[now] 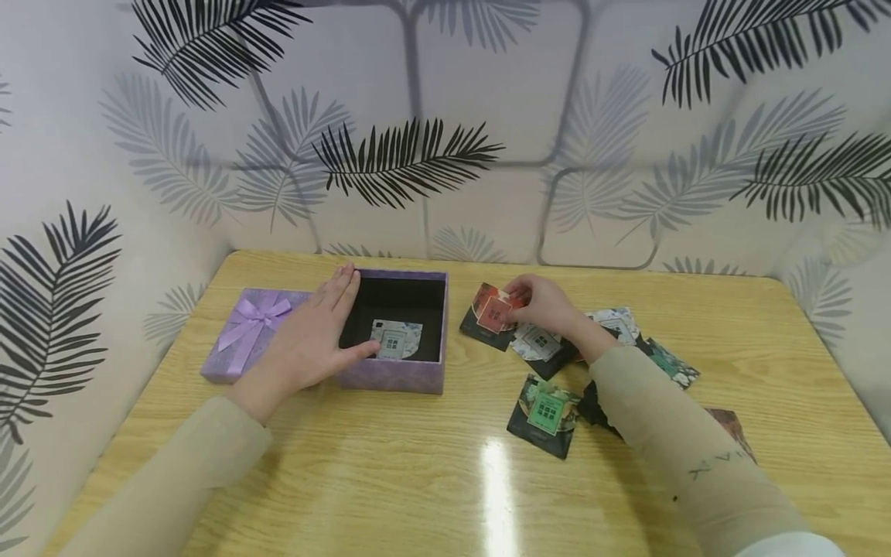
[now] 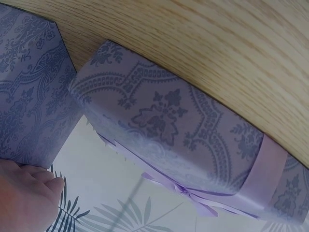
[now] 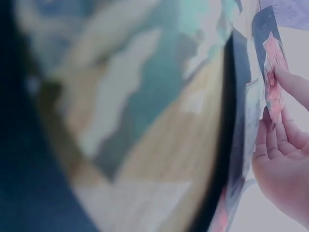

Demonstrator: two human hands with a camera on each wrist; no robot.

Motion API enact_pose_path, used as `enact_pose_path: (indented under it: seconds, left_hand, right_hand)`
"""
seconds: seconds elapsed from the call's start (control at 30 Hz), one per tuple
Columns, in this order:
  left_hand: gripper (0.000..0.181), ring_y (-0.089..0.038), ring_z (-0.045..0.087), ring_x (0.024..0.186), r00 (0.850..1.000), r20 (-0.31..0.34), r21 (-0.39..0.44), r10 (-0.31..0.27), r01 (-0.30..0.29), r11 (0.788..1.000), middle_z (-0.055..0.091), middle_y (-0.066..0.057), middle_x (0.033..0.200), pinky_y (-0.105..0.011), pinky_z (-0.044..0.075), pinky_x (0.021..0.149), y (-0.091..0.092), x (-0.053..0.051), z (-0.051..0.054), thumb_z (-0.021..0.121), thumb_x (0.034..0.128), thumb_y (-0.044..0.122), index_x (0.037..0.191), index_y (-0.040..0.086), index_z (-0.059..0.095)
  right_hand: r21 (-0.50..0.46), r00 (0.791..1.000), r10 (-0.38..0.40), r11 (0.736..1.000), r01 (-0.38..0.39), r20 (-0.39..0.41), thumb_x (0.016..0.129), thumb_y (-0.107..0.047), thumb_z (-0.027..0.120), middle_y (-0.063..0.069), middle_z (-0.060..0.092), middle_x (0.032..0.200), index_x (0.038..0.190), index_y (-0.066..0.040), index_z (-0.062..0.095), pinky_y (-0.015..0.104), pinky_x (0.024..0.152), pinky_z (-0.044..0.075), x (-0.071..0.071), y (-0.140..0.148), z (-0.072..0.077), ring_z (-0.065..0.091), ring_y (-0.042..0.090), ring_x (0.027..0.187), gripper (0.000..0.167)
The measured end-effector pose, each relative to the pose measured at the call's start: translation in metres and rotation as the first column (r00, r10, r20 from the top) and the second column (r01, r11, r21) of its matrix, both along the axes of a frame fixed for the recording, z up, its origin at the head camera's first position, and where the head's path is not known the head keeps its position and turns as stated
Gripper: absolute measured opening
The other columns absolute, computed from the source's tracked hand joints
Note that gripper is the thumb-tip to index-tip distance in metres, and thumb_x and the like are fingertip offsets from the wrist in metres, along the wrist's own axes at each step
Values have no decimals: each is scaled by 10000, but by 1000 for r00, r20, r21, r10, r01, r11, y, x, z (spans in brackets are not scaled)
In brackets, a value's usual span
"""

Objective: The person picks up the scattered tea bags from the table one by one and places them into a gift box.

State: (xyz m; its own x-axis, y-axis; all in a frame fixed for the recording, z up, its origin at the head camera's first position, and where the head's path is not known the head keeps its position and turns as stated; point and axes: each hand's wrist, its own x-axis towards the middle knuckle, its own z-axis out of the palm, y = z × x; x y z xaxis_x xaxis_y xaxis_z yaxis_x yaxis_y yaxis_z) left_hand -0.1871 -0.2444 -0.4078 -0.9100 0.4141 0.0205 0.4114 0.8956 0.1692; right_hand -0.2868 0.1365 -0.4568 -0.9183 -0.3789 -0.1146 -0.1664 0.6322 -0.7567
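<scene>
The purple box stands uncovered, with a patterned blue-grey sachet inside its dark interior. My left hand rests along the box's left side, fingers straight and thumb over the front edge. Beside that hand lies the purple lid, tied with a ribbon bow. Right of the box, my right hand pinches a red and black sachet between thumb and fingers. The right wrist view shows this red sachet edge-on in the grip.
A white and black sachet lies below the right hand, a green one nearer the front. More sachets, among them a teal one and a dark red one, lie around the right forearm. A leaf-patterned wall covering borders the wooden table.
</scene>
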Motion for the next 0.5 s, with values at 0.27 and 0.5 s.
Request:
enact_pose_path:
  seconds: [0.27,0.5]
  left_hand:
    - [1137,-361,64,1674,1000,1,-16,4,-4,1000,13,-183,1793,-520,185,1353,0,-1,-1,557,975,704,1692,-13,41]
    - [1148,-368,64,1673,1000,-1,-15,-6,6,1000,11,-189,1790,-520,176,1355,0,-1,1,584,967,691,1689,-22,47]
  right_hand:
    - [-66,995,-85,995,81,-61,1007,-81,701,233,711,1131,1222,63,691,309,844,548,-2,-4,20,680,334,1026,259]
    - [-103,985,-136,987,125,-102,1021,-117,708,199,763,1066,1153,30,755,223,767,518,-6,-9,50,677,143,875,203]
